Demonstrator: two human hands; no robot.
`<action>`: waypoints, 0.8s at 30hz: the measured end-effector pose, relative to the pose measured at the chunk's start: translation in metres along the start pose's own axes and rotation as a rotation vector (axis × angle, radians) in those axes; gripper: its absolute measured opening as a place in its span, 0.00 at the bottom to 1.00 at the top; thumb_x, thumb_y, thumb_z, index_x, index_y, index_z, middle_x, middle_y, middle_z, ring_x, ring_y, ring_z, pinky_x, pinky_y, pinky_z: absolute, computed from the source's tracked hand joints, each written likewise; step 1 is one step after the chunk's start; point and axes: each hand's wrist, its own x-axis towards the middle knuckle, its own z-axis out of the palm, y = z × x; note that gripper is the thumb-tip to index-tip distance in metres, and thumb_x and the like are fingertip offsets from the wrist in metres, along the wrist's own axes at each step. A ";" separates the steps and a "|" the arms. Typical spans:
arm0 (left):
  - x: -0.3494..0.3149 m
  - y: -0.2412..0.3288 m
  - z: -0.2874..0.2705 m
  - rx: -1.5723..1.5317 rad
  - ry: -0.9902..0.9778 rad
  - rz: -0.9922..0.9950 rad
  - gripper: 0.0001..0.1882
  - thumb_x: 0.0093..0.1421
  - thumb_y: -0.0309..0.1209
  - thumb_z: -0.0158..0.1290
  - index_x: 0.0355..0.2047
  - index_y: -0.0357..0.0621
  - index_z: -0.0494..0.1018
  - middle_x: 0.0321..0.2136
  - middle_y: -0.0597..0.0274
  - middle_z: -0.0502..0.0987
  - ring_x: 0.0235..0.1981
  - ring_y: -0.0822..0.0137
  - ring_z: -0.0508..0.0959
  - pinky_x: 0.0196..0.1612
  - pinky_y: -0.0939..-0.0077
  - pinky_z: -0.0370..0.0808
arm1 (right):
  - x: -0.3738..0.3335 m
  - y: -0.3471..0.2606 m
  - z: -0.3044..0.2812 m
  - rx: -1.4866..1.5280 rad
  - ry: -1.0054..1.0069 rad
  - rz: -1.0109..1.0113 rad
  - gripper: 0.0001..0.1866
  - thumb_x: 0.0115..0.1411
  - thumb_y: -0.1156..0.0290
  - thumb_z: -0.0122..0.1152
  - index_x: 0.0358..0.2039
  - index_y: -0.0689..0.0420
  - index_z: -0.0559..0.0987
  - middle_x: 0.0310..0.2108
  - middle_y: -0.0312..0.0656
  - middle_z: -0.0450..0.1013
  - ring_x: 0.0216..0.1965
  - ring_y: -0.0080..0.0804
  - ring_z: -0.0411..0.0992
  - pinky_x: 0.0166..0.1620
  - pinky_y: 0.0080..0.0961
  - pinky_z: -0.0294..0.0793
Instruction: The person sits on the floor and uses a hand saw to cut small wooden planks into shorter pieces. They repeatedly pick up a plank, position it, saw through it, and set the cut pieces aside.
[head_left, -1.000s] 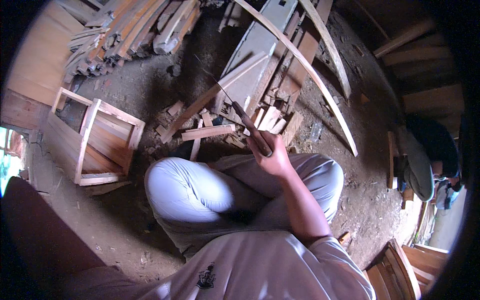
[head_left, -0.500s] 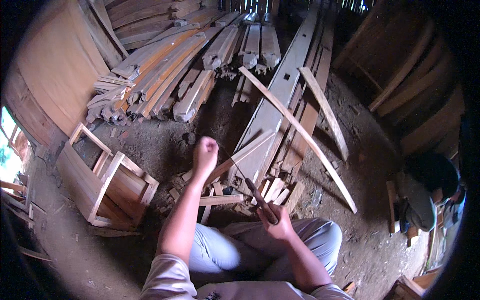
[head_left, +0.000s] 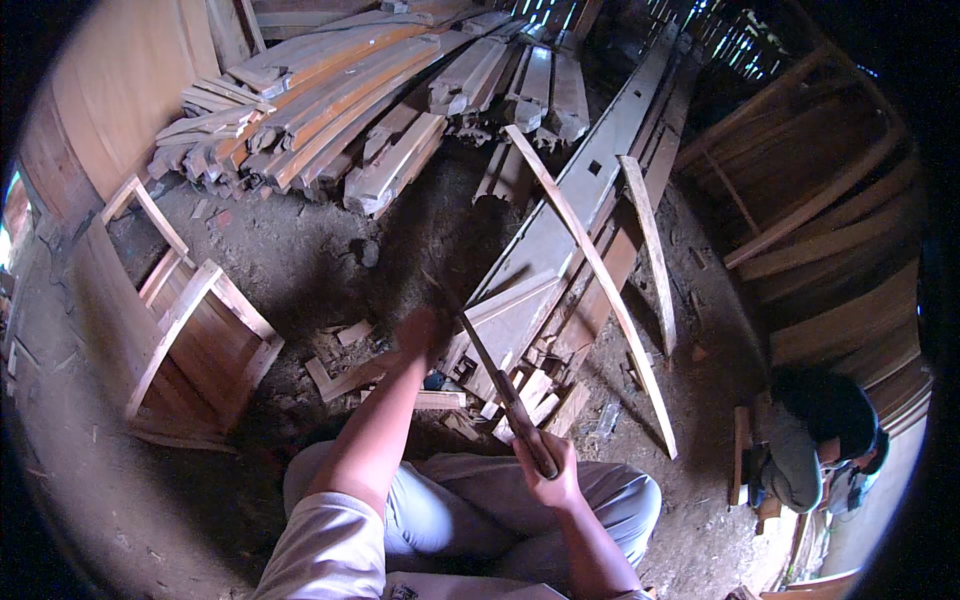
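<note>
My right hand (head_left: 548,470), above my right thigh, is closed around the brown handle of a long, thin-bladed tool (head_left: 478,342). Its dark blade slants up and to the left, its tip beyond my left hand. My left hand (head_left: 424,332) is stretched forward in deep shadow beside the blade. Its fingers are too dark to make out. Close by, a narrow wooden strip (head_left: 515,296) lies slanted across a long plank (head_left: 575,180). Short wood offcuts (head_left: 535,393) are heaped between the plank's near end and my knees.
A wooden frame with panels (head_left: 205,340) stands on the dirt floor at left. Stacked beams (head_left: 330,110) fill the far left. Two curved strips (head_left: 600,265) (head_left: 652,250) lean across the planks. At right another person (head_left: 815,430) sits low, near boards along the wall (head_left: 830,270).
My left hand has moved down and slightly right, from the light into shadow. The tool in my right hand remains held, its blade still slanting up-left. The view has shifted somewhat.
</note>
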 end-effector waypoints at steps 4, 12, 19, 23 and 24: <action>-0.002 0.000 -0.014 0.012 -0.026 0.044 0.21 0.66 0.43 0.47 0.32 0.40 0.83 0.32 0.39 0.83 0.37 0.37 0.83 0.44 0.43 0.79 | 0.006 -0.019 0.001 -0.011 -0.030 -0.010 0.11 0.60 0.71 0.67 0.25 0.62 0.76 0.18 0.47 0.70 0.18 0.32 0.67 0.26 0.36 0.66; -0.007 0.001 -0.014 -0.020 -0.032 0.262 0.16 0.63 0.38 0.50 0.32 0.41 0.84 0.32 0.42 0.84 0.35 0.42 0.85 0.39 0.45 0.81 | 0.055 -0.030 0.017 -0.059 -0.074 0.019 0.11 0.60 0.71 0.67 0.27 0.64 0.76 0.20 0.50 0.71 0.23 0.26 0.65 0.29 0.32 0.67; 0.017 -0.022 0.029 -0.013 -0.035 0.016 0.13 0.60 0.36 0.55 0.31 0.43 0.84 0.32 0.45 0.85 0.36 0.44 0.86 0.40 0.47 0.82 | 0.047 -0.025 0.014 -0.086 -0.070 0.014 0.08 0.61 0.72 0.67 0.30 0.63 0.78 0.21 0.44 0.73 0.25 0.23 0.68 0.30 0.30 0.70; 0.002 -0.006 0.001 -0.001 -0.059 0.024 0.13 0.60 0.35 0.53 0.30 0.42 0.84 0.32 0.44 0.84 0.36 0.44 0.86 0.40 0.48 0.82 | 0.004 -0.026 -0.013 -0.138 -0.084 -0.010 0.07 0.60 0.72 0.65 0.29 0.61 0.78 0.20 0.48 0.73 0.18 0.41 0.70 0.26 0.35 0.68; -0.001 -0.004 -0.001 0.004 -0.054 0.049 0.13 0.60 0.35 0.53 0.30 0.41 0.84 0.32 0.44 0.84 0.36 0.44 0.86 0.40 0.48 0.82 | -0.001 -0.022 -0.014 -0.138 -0.085 -0.014 0.07 0.59 0.72 0.65 0.29 0.61 0.77 0.19 0.47 0.72 0.18 0.39 0.70 0.26 0.35 0.68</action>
